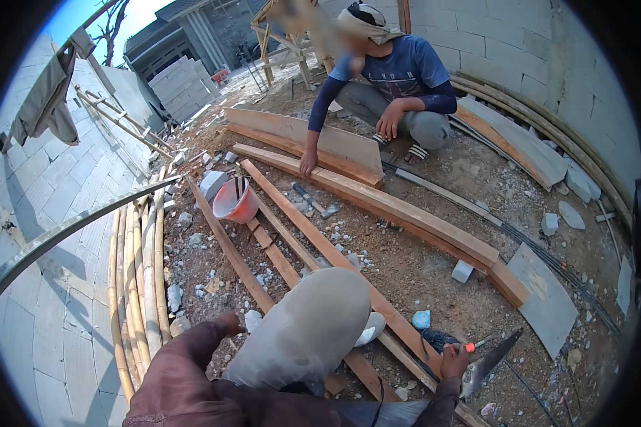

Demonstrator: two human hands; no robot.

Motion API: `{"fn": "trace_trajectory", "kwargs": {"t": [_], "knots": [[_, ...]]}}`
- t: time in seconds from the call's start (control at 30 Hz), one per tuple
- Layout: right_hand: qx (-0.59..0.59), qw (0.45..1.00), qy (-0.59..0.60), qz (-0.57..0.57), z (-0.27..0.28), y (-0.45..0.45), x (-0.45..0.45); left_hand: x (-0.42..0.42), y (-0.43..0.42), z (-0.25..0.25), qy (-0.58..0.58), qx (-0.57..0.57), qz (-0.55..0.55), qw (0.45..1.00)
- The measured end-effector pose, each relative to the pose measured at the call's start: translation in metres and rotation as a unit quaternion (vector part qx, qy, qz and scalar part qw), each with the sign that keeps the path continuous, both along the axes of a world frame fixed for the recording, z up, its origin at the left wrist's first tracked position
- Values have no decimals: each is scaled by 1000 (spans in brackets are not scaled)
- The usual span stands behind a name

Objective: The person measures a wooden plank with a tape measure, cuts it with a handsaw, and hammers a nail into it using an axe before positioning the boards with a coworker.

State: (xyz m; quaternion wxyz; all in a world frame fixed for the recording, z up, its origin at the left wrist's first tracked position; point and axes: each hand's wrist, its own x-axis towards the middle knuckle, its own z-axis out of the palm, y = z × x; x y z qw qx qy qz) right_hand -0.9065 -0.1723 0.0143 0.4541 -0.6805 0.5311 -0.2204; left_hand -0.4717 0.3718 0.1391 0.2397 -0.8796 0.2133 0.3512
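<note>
Pink bucket holds dark sticks; the right hand apparently grips a saw (left hand: grip hidden).

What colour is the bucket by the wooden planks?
The bucket is mostly pinkish red, best seen in the head view.

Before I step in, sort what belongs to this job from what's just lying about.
Likely in the job:
saw, by the right hand
planks, laid side by side
beam, under a co-worker's hand

Likely just lying about:
poles, bunched at left
white chunk, beside the beam
grey board, by the beam's end
</note>
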Motion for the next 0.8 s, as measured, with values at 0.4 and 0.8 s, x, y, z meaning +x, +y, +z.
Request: {"fn": "trace_trajectory", "kwargs": {"t": [0.4,0.8], "knots": [[-8,997,35,-67,-10,-6,-13,77,-104,24,6,-149,-45,988],[-96,955,237,149,69,8,97,265,-159,-42,-121,-408,-44,904]]}}
